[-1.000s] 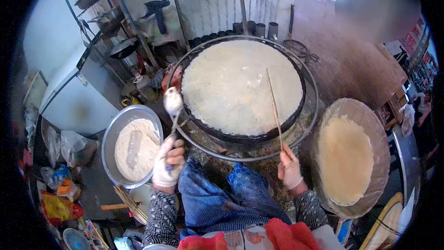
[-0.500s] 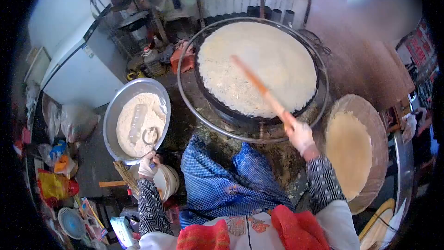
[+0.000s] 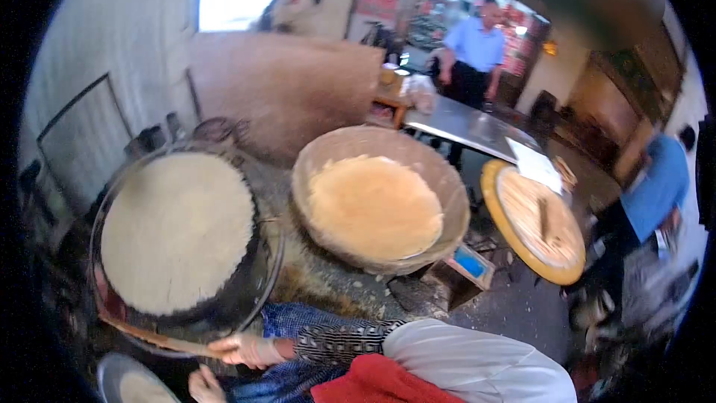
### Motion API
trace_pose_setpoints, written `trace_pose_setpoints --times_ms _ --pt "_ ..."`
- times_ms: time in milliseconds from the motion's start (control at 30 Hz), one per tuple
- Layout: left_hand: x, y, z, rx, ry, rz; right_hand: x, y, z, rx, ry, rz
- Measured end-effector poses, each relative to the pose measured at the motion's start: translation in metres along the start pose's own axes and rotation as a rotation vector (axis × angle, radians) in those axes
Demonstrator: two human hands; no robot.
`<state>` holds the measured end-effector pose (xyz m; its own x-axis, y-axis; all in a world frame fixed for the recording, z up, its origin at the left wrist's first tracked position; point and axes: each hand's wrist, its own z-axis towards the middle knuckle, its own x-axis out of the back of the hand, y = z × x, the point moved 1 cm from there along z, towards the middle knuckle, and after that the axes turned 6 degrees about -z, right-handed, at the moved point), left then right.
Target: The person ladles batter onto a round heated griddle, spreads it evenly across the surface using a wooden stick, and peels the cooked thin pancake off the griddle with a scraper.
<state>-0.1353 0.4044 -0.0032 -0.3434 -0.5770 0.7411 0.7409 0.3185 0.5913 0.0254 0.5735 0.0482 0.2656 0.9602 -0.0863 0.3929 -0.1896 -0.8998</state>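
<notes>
My right hand is closed around the handle of a long wooden spatula. Its blade reaches left along the near edge of the round griddle. A wide pale flatbread covers nearly the whole griddle. Low in the view, my left hand is close to a metal basin of pale batter or flour; motion smears its fingers, so I cannot tell whether it holds anything. Right of the griddle, a deep lined basket holds stacked golden flatbreads.
A metal ring surrounds the griddle. To the right stand a yellow-rimmed round tray with a brush-like item on it, and a steel table. One person stands behind that table; another person in blue bends at far right.
My view has swung right, bringing the basket, steel table and two people into sight. The spatula has moved from over the flatbread to the griddle's near edge.
</notes>
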Motion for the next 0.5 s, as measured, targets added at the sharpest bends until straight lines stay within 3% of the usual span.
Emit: trace_pose_setpoints --times_ms 33,67,100,133,200,233,300,367,400,500 --pt "-0.006 0.017 -0.008 -0.05 -0.12 -0.074 0.006 0.045 0.02 0.24 0.107 -0.057" --pt "-0.022 0.018 -0.021 -0.138 -0.234 -0.053 0.005 0.04 0.005 0.469 0.219 -0.128" --pt "-0.029 0.011 -0.032 -0.373 -0.303 -0.087 0.005 0.043 -0.033 0.149 0.168 0.044" --pt "-0.041 0.017 -0.044 -0.592 -0.171 -0.013 0.01 0.053 -0.051 0.173 0.251 0.029" --pt "-0.059 -0.005 -0.056 -0.52 -0.397 0.001 0.014 0.076 -0.075 0.224 0.411 0.004" --pt "-0.063 -0.002 -0.055 -0.458 -0.442 0.015 0.007 0.064 -0.093 0.168 0.424 0.066" --pt "-0.071 0.008 -0.055 -0.314 -0.496 0.058 -0.016 0.067 -0.1 0.279 0.503 0.089" --pt "-0.076 0.01 -0.063 -0.312 -0.59 0.061 -0.035 0.066 -0.102 0.281 0.44 0.097" --pt "-0.083 0.01 -0.063 -0.301 -0.619 0.061 -0.037 0.065 -0.105 0.352 0.486 -0.093" --pt "-0.099 0.015 -0.056 -0.389 -0.579 -0.038 -0.032 0.051 -0.134 0.418 0.413 -0.237"
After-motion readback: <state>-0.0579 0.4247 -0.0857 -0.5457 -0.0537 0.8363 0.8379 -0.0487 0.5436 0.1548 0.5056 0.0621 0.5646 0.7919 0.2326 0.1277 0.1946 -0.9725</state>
